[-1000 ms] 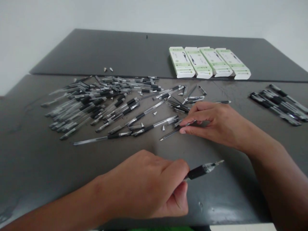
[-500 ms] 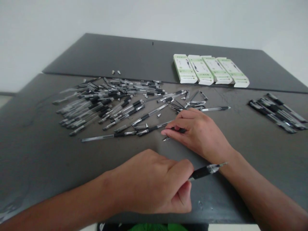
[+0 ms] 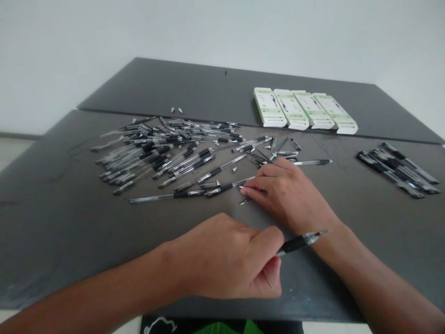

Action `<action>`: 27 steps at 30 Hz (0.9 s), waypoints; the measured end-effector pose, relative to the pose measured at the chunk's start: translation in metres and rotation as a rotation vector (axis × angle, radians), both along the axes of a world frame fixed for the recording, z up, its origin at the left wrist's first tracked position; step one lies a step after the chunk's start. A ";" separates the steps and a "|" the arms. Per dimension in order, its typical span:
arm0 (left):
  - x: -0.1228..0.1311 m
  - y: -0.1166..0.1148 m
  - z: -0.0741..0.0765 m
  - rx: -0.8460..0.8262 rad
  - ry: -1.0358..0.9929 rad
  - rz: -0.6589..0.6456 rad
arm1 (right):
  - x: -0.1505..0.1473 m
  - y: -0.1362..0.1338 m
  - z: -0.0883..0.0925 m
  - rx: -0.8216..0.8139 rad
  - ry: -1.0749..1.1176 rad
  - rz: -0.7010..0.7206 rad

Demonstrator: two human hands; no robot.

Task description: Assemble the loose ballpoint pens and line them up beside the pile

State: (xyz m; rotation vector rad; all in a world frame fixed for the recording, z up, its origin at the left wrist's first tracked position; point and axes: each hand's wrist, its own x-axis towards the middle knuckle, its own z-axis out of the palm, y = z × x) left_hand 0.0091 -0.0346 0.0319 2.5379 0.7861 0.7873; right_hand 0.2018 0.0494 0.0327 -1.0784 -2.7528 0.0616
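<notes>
Left hand point(image 3: 225, 257) closed around a black-gripped pen point(image 3: 299, 243) above a dark worktop point(image 3: 62, 241)

The left hand lies near the front edge of the worktop, fingers curled tight around the pen. The pen's black grip sits at the fingertips, and its clear end runs out to the right and slightly upward, with its narrow tip just beside the right wrist point(image 3: 333, 234).

Farther in, around the middle of the worktop, the right hand point(image 3: 288, 197) rests palm down with its fingers curved. Its fingertips lie over a slim pen point(image 3: 245, 201), but whether they grip it cannot be told.

Just left of the right hand, loose clear pens with black grips point(image 3: 222, 169) lie at different angles. They run into a dense, jumbled pile of pens point(image 3: 149, 155) toward the left side. Small pointed pen pieces are scattered nearby, one among the loose pens point(image 3: 234, 170) and two beyond the pile point(image 3: 176, 110), past a dark seam point(image 3: 215, 121) that crosses the worktop.

Along the far edge, right of center, four green-and-white boxes point(image 3: 306, 109) stand side by side. Near the right edge, a tighter bunch of pens point(image 3: 396, 169) lies roughly parallel. A plain pale wall point(image 3: 215, 37) rises behind.
</notes>
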 end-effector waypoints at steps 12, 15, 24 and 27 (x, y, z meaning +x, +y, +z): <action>-0.006 0.006 -0.003 -0.070 -0.071 0.126 | 0.010 0.003 0.012 -0.564 0.655 -0.231; -0.007 0.007 -0.006 -0.036 -0.091 0.188 | 0.015 -0.001 0.021 -0.802 0.870 -0.257; -0.007 0.007 -0.007 -0.203 -0.134 0.213 | 0.003 -0.014 0.021 -1.343 1.430 -0.380; -0.006 0.006 -0.007 -0.257 -0.151 0.212 | 0.002 -0.017 0.022 -1.437 1.497 -0.378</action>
